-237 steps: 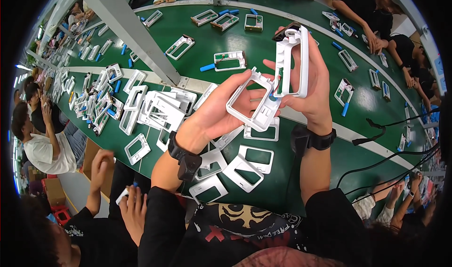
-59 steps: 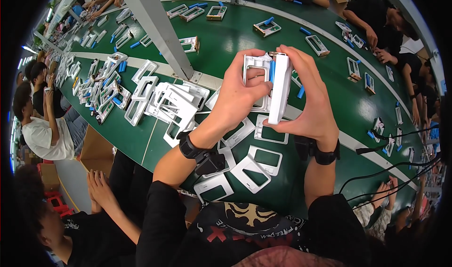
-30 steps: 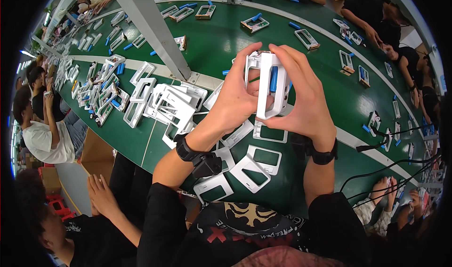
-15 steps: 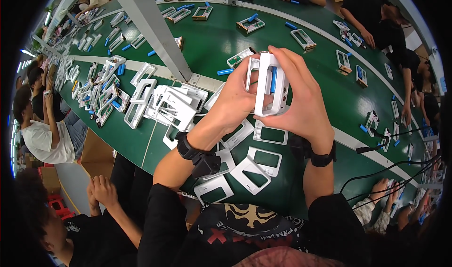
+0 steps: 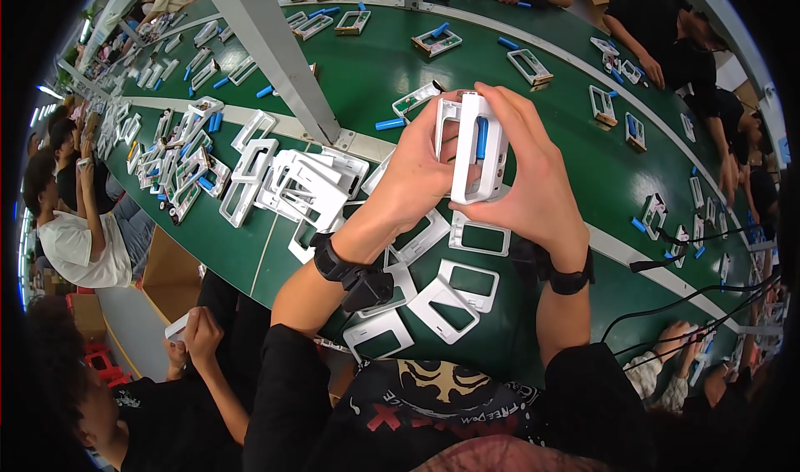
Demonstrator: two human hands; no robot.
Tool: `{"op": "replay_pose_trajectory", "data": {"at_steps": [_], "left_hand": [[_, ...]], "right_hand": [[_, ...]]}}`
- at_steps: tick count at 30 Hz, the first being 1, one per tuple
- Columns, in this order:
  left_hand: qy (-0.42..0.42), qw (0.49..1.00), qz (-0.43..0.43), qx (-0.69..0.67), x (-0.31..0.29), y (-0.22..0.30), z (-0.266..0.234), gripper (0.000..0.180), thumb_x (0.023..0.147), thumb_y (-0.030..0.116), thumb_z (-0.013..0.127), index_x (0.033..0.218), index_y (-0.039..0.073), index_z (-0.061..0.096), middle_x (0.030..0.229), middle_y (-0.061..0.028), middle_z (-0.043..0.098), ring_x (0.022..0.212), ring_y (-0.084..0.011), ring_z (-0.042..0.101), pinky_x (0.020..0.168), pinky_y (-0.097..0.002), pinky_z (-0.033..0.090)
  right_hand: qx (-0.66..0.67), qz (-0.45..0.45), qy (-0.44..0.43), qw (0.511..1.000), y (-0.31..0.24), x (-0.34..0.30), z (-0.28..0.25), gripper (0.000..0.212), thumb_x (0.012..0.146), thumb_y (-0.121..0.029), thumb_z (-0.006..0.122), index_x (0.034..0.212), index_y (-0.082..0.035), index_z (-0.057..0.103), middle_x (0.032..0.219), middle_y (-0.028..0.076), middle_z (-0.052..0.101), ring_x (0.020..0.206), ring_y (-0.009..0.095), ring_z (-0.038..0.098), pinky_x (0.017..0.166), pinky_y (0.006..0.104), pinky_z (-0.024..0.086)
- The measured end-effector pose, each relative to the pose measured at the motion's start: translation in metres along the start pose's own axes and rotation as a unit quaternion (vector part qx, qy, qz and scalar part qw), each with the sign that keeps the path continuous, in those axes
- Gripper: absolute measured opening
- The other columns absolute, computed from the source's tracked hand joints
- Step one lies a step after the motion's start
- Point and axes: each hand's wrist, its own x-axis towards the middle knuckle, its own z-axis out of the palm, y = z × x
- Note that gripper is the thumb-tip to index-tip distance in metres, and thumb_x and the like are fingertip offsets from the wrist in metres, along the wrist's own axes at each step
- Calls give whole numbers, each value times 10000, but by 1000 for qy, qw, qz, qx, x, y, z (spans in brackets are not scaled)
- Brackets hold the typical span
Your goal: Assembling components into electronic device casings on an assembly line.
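Observation:
Both hands hold up a white plastic casing (image 5: 496, 151) with rectangular openings, standing on edge above the green bench. Through its window shows a blue cylinder (image 5: 482, 139), which looks like a battery cell. My left hand (image 5: 407, 176) is closed on the casing's left side, some fingertips hidden behind it. Fingers and thumb of my right hand (image 5: 540, 172) clasp its top and bottom on the right. Under my hands lie several loose white frames (image 5: 447, 309). Just beyond my left hand is an open frame (image 5: 408, 105) beside a blue cylinder (image 5: 390, 124).
A heap of white frames (image 5: 304, 184) lies left of my arms, with part-filled casings (image 5: 196, 155) beyond. A grey post (image 5: 279, 64) rises at the bench's edge strip. The green belt (image 5: 367, 64) carries spaced casings. Black cables (image 5: 658, 309) hang at right. Co-workers sit around.
Casings and blue cylinders on the belt have shifted slightly left. The co-worker at lower left now holds a white piece. My hands and the casing have barely moved.

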Motion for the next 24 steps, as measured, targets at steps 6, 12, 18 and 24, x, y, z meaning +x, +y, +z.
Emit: {"op": "replay_pose_trajectory", "data": {"at_steps": [6, 12, 18, 24], "left_hand": [[11, 999, -32, -29, -1, 4, 3, 442, 886, 25, 550, 1312, 41, 431, 1126, -80, 599, 1032, -154, 623, 811, -299, 556], [35, 992, -59, -108, 2, -1, 1, 327, 1003, 194, 395, 1283, 47, 477, 1087, -68, 607, 979, -144, 628, 792, -297, 543], [75, 988, -70, -118, -2, -1, 9, 421, 1038, 322, 341, 1300, 25, 483, 1138, -77, 592, 1025, -163, 595, 867, -328, 514], [88, 991, -52, -90, -8, 3, 15, 464, 1043, 363, 339, 1305, 8, 480, 1178, -85, 580, 1064, -177, 579, 902, -336, 501]], "right_hand": [[5, 16, -5, 1000, 1, 0, -1, 1006, 485, -132, 852, 1401, -91, 438, 1342, 167, 479, 1177, 353, 544, 986, 397, 461], [9, 21, -11, 1000, 4, -2, 1, 990, 502, -140, 845, 1403, -95, 438, 1351, 164, 477, 1174, 351, 550, 982, 395, 464], [-7, 30, -14, 999, 1, -2, 2, 971, 511, -141, 841, 1396, -98, 445, 1357, 158, 476, 1172, 348, 555, 971, 391, 471], [-8, 24, -24, 999, -2, -1, 5, 955, 514, -124, 838, 1385, -87, 448, 1370, 155, 467, 1189, 350, 546, 964, 384, 475]]}}
